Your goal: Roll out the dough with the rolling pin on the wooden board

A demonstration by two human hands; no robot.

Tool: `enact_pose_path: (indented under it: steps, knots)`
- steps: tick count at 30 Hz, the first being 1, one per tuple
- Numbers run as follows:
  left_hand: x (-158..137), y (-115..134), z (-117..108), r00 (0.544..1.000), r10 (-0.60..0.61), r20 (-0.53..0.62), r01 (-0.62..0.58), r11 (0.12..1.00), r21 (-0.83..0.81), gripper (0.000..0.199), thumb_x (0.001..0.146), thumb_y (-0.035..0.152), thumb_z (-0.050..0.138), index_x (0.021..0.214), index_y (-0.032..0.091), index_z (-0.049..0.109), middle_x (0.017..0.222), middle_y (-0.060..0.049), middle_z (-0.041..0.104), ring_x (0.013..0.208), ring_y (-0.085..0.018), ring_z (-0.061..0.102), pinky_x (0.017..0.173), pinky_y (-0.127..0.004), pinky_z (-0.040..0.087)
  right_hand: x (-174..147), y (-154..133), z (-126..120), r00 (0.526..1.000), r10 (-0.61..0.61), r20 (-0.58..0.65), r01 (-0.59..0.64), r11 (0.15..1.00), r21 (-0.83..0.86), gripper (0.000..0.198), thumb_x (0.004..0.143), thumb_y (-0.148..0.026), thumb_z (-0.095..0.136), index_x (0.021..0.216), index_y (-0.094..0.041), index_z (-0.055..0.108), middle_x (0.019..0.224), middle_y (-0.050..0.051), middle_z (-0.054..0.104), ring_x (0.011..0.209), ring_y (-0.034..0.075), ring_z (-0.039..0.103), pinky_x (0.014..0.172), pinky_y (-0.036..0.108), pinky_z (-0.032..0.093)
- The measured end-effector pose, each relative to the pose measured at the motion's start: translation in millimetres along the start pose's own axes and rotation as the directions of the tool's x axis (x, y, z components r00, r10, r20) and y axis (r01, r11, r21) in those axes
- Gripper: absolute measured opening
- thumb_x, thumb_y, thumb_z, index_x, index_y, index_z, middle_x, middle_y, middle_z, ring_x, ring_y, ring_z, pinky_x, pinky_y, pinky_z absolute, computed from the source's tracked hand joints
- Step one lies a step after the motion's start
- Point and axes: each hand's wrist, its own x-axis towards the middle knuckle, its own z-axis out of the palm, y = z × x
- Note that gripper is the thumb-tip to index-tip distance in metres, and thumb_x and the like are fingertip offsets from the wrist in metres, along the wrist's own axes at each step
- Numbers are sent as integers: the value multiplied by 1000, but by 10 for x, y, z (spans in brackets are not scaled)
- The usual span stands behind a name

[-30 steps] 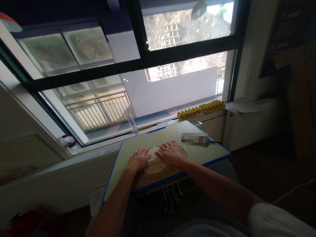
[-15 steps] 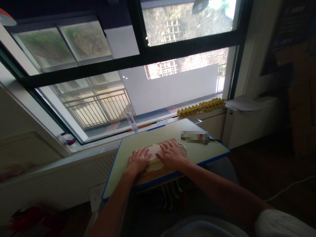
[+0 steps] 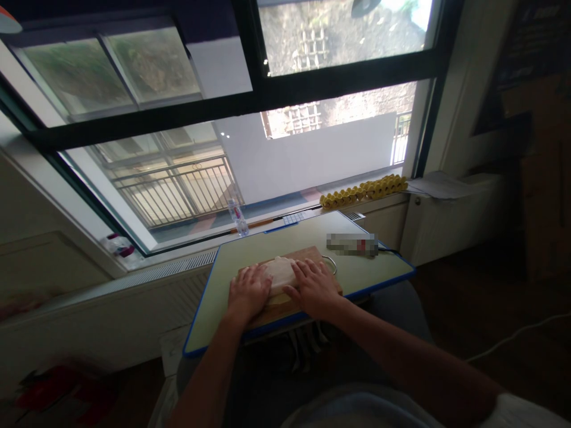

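Observation:
A flat, pale sheet of what looks like dough (image 3: 281,272) lies on a wooden cutting board (image 3: 280,309) with a metal loop handle (image 3: 331,263) at its right end. My left hand (image 3: 250,290) rests palm down at the left edge of the sheet, fingers stretched forward. Over the right edge lies my right hand (image 3: 316,289), its fingers spread and its thumb pointing inward. Both hands touch the sheet or the board beside it, and their palms hide its two ends. The board sits on a small pale-green table (image 3: 206,315) with a blue rim.
A blurred-out object (image 3: 352,244) with a dark cord lies at the table's right. Along the windowsill stand a clear plastic bottle (image 3: 238,220) and yellow egg cartons (image 3: 363,191). Another bottle (image 3: 122,248) is at the sill's left, above a radiator (image 3: 147,297).
My right hand has slid slightly to the right, baring more of the pale sheet between the hands. The left hand has shifted only a little, and the view has tilted slightly.

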Motion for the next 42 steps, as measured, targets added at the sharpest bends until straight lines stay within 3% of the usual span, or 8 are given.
enact_pose_path:
  steps: [5,8,11,17,21,29,37,42]
  knots:
    - [248,-61,-1,999,-11,-33,8,997,-82,51,108,45,37,149,24,58,160,-9,55,147,-27,49,123,-48,36,292,42,-78,999,-36,-20,35,998,-48,72,106,-69,31,149,-20,60,154,13,60,147,38,44,122,58,28]
    - [181,-38,-15,993,-55,-101,47,995,-84,49,108,43,36,146,24,61,159,-11,56,146,-29,49,124,-57,32,345,27,-123,998,-47,-36,44,997,-63,68,107,-67,31,149,-23,61,155,11,59,146,38,44,122,59,27]
    - [-114,50,0,977,-101,-186,85,992,-94,49,109,40,32,148,24,59,160,-12,55,149,-31,46,126,-67,25,249,-8,-102,1000,3,-10,-3,999,-50,68,107,-64,30,156,-23,54,164,10,50,154,41,33,124,66,19]
    - [-865,230,164,962,-127,-242,92,984,-152,54,111,40,29,157,24,51,164,-9,49,157,-30,36,128,-65,20,-224,-9,-9,999,33,-23,-33,999,-20,65,110,-54,30,165,-22,38,173,6,33,162,33,20,129,64,9]
    - [-1048,214,252,967,-94,-237,65,990,-125,58,111,45,30,163,24,41,170,-8,40,160,-30,29,129,-63,21,-478,-36,-89,999,-11,-39,10,1000,-12,73,105,-63,39,166,-21,37,174,7,29,163,33,17,130,61,4]
    - [-879,199,142,974,-94,-207,67,989,-132,57,110,48,30,161,27,45,169,-7,43,158,-30,34,129,-63,18,-582,-137,31,992,-121,-48,120,993,-14,72,106,-62,39,165,-21,38,173,7,32,164,30,17,132,56,3]
    - [-484,117,62,989,-113,-92,88,967,-239,58,108,50,36,161,27,46,166,-7,48,157,-31,36,129,-65,17,-55,-1,46,990,-112,86,123,983,-138,76,108,-65,27,168,-19,29,175,11,28,163,31,18,129,61,10]
    - [-472,98,82,980,-102,-172,49,957,-286,52,109,48,38,155,30,52,163,-5,52,155,-30,39,129,-65,16,81,-16,48,990,-94,104,109,983,-146,77,107,-67,27,167,-19,32,173,12,33,161,32,25,129,61,12]
